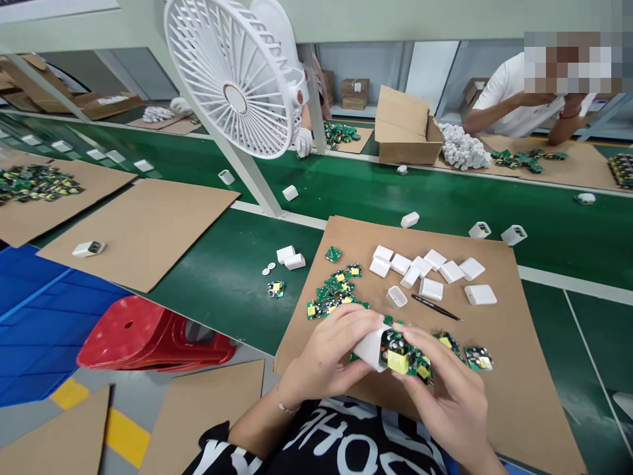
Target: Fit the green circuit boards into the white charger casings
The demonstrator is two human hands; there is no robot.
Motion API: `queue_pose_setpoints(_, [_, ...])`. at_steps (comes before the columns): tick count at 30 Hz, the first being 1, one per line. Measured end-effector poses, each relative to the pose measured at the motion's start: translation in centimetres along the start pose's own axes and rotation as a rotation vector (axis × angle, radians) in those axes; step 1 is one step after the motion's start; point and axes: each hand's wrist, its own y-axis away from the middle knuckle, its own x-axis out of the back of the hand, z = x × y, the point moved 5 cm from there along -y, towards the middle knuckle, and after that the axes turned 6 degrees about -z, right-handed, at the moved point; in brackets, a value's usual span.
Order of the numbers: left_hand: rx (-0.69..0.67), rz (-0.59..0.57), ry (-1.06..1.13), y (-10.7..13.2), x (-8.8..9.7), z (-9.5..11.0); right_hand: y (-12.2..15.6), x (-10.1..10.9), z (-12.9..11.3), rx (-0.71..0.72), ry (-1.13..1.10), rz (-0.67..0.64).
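Note:
Between finger and thumb, my left hand [332, 349] grips a white plastic charger housing [370, 348], its mouth turned to the right. My right hand [448, 379] pinches a green circuit board [398, 349] with a yellow transformer, right at that mouth; how far it sits inside I cannot tell. Several loose boards [336, 290] lie in a pile beyond my left hand, and another board [479, 358] lies right of my right hand. Past my hands are an open white housing [396, 297], black tweezers [436, 307] and a group of white housings [431, 289].
Brown cardboard [519, 396] covers my bench. A green conveyor belt [346, 191] carrying white housings runs behind it. A white fan [235, 99] hangs at upper left. Across the belt sits a person [514, 92] beside a cardboard box [405, 142]. A red stool [133, 336] stands at left.

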Motion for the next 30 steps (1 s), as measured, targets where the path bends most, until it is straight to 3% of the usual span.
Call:
queue_pose_setpoints(8, [0.019,0.003,-0.009,0.1,-0.4,-0.2,-0.4,-0.1,-0.4,0.057,0.063,0.008])
queue_pose_setpoints(12, [0.05,-0.006,0.021,0.3,-0.7,-0.6,-0.5,-0.4,0.1,0.091,0.054,-0.066])
queue_pose_setpoints(14, [0.078,0.002,0.052,0.4,-1.0,-0.8,-0.6,-0.7,1.0,0.034,-0.06,-0.105])
queue_pose_setpoints(17, [0.079,0.048,0.048,0.5,-1.5,-0.9,-0.8,-1.7,3.0,-0.2,-0.378,-0.122])
queue_pose_setpoints(20, [0.008,0.061,0.017,0.3,-2.1,-0.9,-1.0,-3.8,4.1,-0.416,-0.756,-0.272])
queue_pose_setpoints(22, [-0.01,0.05,0.013,0.3,-2.5,-1.0,-1.0,-4.8,4.2,-0.494,-0.89,-0.312])
queue_pose_setpoints(27, [-0.062,-0.011,-0.137,0.7,-2.6,-1.2,-0.6,-4.9,4.0,-0.519,-0.88,-0.172])
queue_pose_setpoints(30, [-0.109,-0.118,-0.189,0.8,-2.4,-1.7,-1.3,-3.9,4.1,-0.482,-0.746,-0.394])
